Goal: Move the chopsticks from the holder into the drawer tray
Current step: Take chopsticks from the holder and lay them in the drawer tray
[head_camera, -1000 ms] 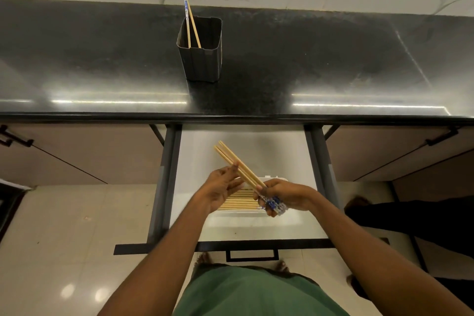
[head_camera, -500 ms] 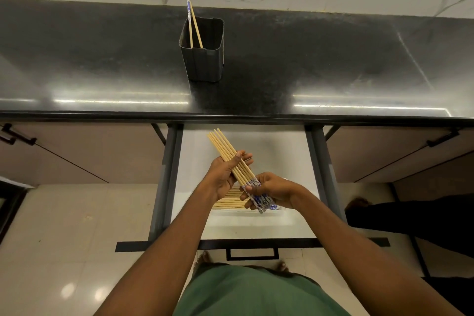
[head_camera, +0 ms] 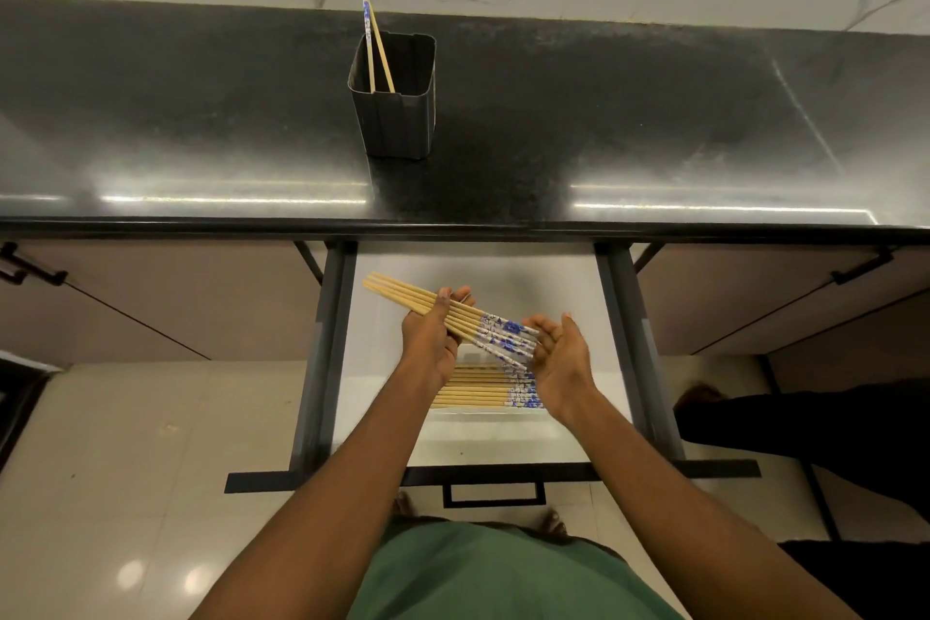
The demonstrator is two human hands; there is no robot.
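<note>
A black stone countertop spans the frame above an open drawer pulled out toward the person, whose green-clad torso fills the lower edge. Inside the drawer sits a clear tray holding a flat row of wooden chopsticks, their blue-and-white patterned ends pointing right. On the countertop, well apart from the drawer, stands a dark ribbed holder with two chopsticks leaning against its left inner wall, one patterned end poking above the rim. Over the tray, a fanned bundle of chopsticks slants from upper left to lower right. The left hand clasps the bundle near its middle, thumb over the top. The right hand is spread flat, palm turned to the patterned ends and touching them, fingers not curled round anything.
</note>
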